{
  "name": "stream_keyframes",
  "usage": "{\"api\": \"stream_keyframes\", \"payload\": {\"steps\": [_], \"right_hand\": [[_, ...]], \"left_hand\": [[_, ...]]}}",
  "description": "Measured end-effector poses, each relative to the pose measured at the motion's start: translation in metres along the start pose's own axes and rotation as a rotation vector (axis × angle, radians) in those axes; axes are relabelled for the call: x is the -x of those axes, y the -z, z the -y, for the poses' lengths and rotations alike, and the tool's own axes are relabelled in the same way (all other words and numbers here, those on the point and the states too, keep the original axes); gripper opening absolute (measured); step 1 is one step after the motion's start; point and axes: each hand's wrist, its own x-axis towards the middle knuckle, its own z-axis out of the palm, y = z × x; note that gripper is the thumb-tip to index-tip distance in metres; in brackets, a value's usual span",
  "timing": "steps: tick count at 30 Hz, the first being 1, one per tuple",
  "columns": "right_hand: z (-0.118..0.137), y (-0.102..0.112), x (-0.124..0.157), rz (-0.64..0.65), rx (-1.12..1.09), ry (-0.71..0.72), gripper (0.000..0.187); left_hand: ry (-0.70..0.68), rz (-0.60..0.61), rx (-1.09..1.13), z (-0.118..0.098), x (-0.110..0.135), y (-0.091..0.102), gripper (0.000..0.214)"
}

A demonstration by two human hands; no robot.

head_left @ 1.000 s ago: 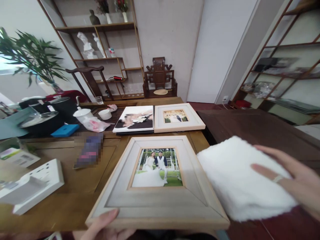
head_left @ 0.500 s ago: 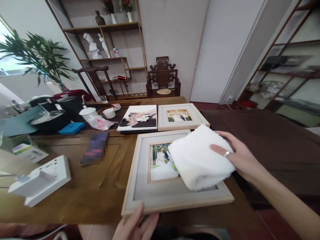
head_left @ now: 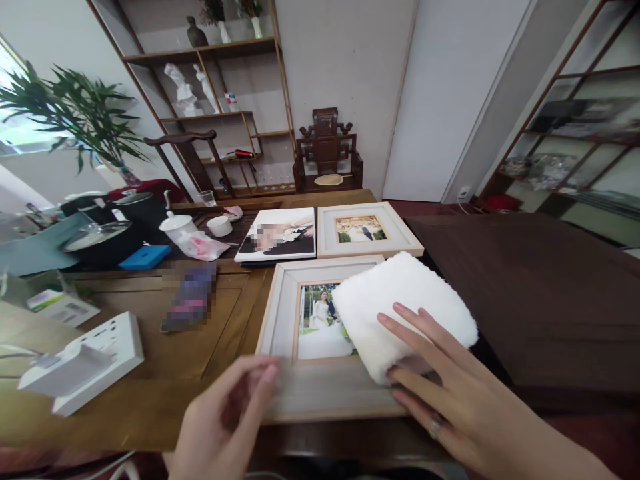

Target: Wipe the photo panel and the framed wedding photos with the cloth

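Observation:
A light wooden picture frame [head_left: 330, 387] with a couple's photo lies on the table. Over its right side sits a folded white towel [head_left: 400, 300], hiding part of the photo. My right hand [head_left: 455, 387] rests against the towel's near side, fingers spread apart, a ring on one of them. At the frame's left front corner is my left hand [head_left: 225, 407], slightly blurred, its fingers bent and the thumb apart from them. Whether it touches the frame I cannot tell.
Behind lie a second framed photo [head_left: 370, 230] and a photo album [head_left: 277, 233]. Left on the wooden table are a white power strip [head_left: 95, 367], a blue box [head_left: 145, 257], a white teapot [head_left: 177, 225] and a black pot [head_left: 105, 237]. A brown-covered surface [head_left: 525, 293] stands at right.
My left hand has let go of the frame's front edge and moved left and up to its corner. My right hand has shifted from the towel's right side to its near side, fingers spreading.

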Motion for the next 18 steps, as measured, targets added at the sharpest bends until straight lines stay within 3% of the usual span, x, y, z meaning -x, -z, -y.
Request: {"api": "stream_keyframes", "payload": {"steps": [3, 6, 8, 10, 12, 14, 16, 18], "right_hand": [[-0.001, -0.016, -0.008, 0.029, 0.055, -0.056, 0.011], [-0.007, -0.029, -0.016, 0.014, 0.077, -0.079, 0.011], [-0.015, -0.033, -0.019, -0.059, 0.089, -0.075, 0.015], [-0.029, -0.031, -0.02, -0.223, 0.072, -0.134, 0.018], [-0.045, -0.024, -0.02, -0.426, -0.016, -0.334, 0.02], [-0.062, -0.014, -0.018, -0.595, -0.167, -0.588, 0.036], [-0.075, -0.003, -0.016, -0.662, -0.295, -0.76, 0.044], [-0.082, 0.007, -0.014, -0.7, -0.303, -0.813, 0.044]], "left_hand": [[-0.217, -0.089, -0.221, 0.001, -0.034, -0.008, 0.035], [-0.246, -0.057, -0.368, 0.01, -0.059, -0.018, 0.046], [-0.242, 0.001, -0.409, 0.015, -0.067, -0.025, 0.054], [-0.272, 0.072, -0.437, 0.018, -0.071, -0.032, 0.056], [-0.329, 0.116, -0.474, 0.018, -0.073, -0.036, 0.052], [-0.386, 0.136, -0.505, 0.017, -0.076, -0.038, 0.048], [-0.424, 0.152, -0.521, 0.017, -0.081, -0.037, 0.045], [-0.43, 0.184, -0.523, 0.018, -0.085, -0.034, 0.044]]}}
